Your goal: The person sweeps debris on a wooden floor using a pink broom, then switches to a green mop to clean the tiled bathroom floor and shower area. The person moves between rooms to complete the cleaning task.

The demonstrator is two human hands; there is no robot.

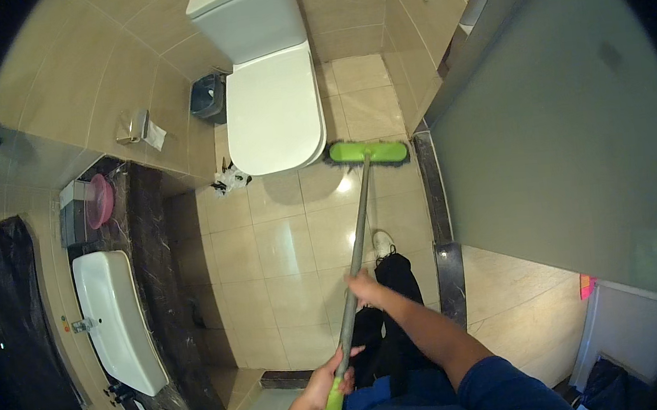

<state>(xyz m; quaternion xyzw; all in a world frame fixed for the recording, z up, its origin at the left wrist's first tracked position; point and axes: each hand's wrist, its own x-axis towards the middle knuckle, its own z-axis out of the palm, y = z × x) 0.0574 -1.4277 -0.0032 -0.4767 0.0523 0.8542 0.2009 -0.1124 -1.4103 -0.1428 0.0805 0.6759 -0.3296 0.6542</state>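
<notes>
My right hand (365, 288) is closed around the middle of a long grey mop pole (359, 237). Lower down, near its green grip (332, 406), my left hand (327, 378) holds the same pole. At the far end, a green flat mop head (368, 152) with a grey fringe lies on the tiled floor (285, 244), just right of the front of a white toilet (275, 116). A crumpled white and black heap (232, 178), perhaps plastic or paper, lies on the floor left of the toilet's front edge.
A lined waste bin (208, 98) stands left of the toilet. Along the left runs a dark stone counter (159, 278) with a white washbasin (119, 323) and a pink bowl (100, 201). A frosted glass panel (552, 144) and a dark raised sill (436, 195) border the right.
</notes>
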